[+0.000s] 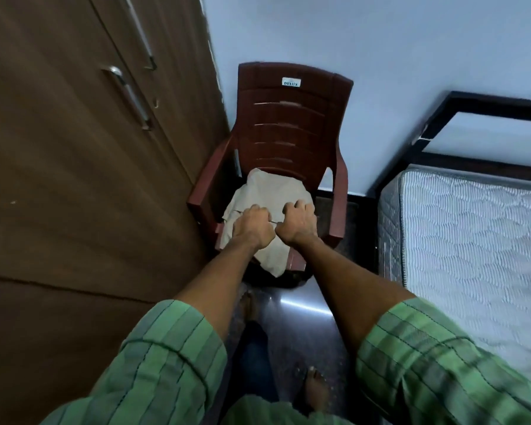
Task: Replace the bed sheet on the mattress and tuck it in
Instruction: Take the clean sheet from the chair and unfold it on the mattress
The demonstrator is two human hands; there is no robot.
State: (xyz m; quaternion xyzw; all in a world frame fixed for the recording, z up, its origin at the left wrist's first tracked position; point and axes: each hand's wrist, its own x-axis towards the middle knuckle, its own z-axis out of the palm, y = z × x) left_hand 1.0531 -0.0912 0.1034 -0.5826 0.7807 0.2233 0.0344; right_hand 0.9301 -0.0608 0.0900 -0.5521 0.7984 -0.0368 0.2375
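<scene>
On the brown chair seat, a bunched beige sheet is lying, its long axis running from backrest to front edge. Left hand and right hand are clenching its cloth.

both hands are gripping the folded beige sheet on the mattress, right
Not quite. Both the left hand and right hand grip the folded beige sheet, but the head view shows it lying on the brown plastic chair, not on the bare mattress.

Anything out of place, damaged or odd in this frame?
Nothing damaged. The beige sheet lies bunched on the chair, one corner drooping off the seat's front, both hands gripping it. The mattress is bare.
</scene>
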